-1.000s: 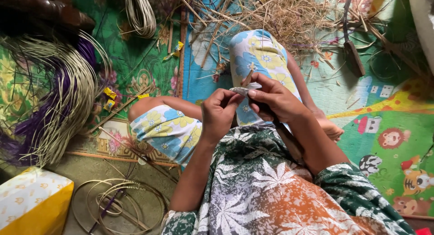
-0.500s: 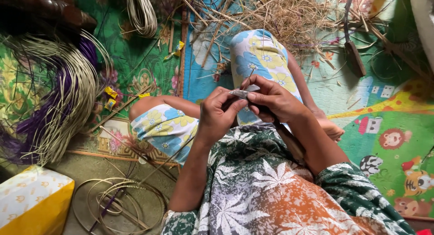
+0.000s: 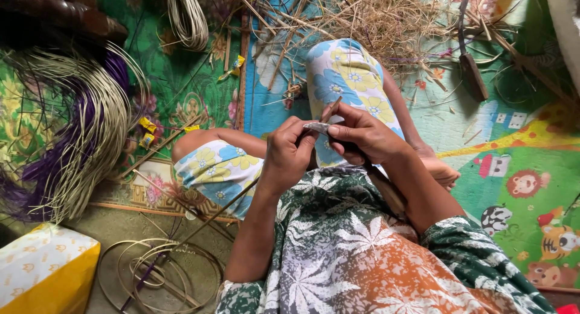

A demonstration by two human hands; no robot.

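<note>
A large bundle of split cane strands is seen lying loose on the floor mat, with a few finished coiled rings nearby; most material appears unworked. Above the lap, a thin cane strip is pinched by the left hand, while a small blade is gripped by the closed right hand.
</note>
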